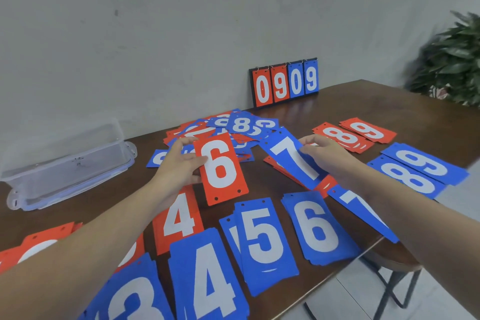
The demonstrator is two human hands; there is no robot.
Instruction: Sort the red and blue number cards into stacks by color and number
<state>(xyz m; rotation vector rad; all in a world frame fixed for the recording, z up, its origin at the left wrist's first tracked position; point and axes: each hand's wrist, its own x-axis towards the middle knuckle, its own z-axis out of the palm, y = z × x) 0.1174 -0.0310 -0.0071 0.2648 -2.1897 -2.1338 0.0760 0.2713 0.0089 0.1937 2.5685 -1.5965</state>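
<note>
the left hand [181,163] pinches a red 6 card [220,167] by its left edge, thumb on the face, and holds it upright and clear of the brown table [363,101]. the right hand [327,156] grips a blue 7 card [293,161] by its right edge, tilted over a red stack below it. behind both hands lies the unsorted heap [228,127] of mixed red and blue cards, a blue 8 on top. nearer the person, sorted stacks lie face up: blue 3 [132,301], blue 4 [207,278], blue 5 [265,241], blue 6 [317,226], and a red 4 [179,218] just behind the blue 4. to the right are red 8 [342,138], red 9 [368,131], blue 8 [407,179] and blue 9 [426,162]. a clear plastic box [65,163] sits far left, and a flip scoreboard [284,83] reading 0909 stands against the wall, with a potted plant [454,60] at right.
</note>
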